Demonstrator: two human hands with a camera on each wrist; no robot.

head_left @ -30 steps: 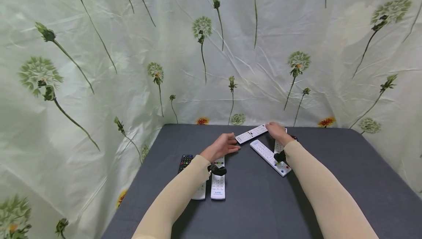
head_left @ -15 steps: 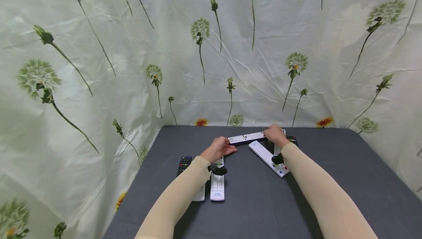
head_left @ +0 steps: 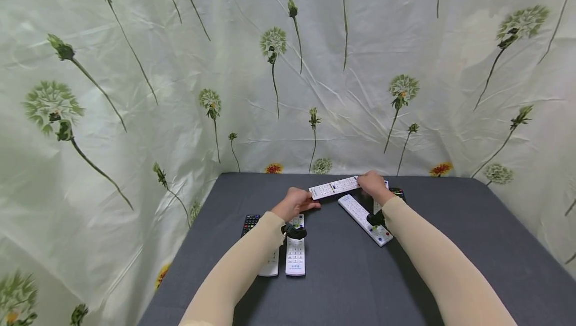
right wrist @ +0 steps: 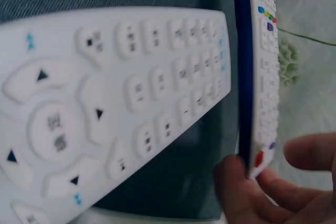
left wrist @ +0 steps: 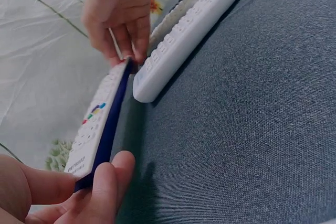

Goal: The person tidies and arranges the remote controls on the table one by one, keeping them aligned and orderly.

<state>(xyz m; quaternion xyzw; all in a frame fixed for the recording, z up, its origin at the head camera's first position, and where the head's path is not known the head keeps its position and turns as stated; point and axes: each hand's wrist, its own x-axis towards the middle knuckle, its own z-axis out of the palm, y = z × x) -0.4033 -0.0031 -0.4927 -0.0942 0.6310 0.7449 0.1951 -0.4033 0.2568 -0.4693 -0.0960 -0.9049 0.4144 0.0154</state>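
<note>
Spanning both hands, the white remote (head_left: 334, 187) hangs above the desk (head_left: 342, 276): left hand (head_left: 294, 203) pinches its near end, right hand (head_left: 372, 184) grips the far end.

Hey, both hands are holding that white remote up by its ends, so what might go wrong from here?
The left hand and right hand pinch the white remote only at its ends, so it might slip and drop. It hangs close above the angled remote, which a fall may knock.
</note>
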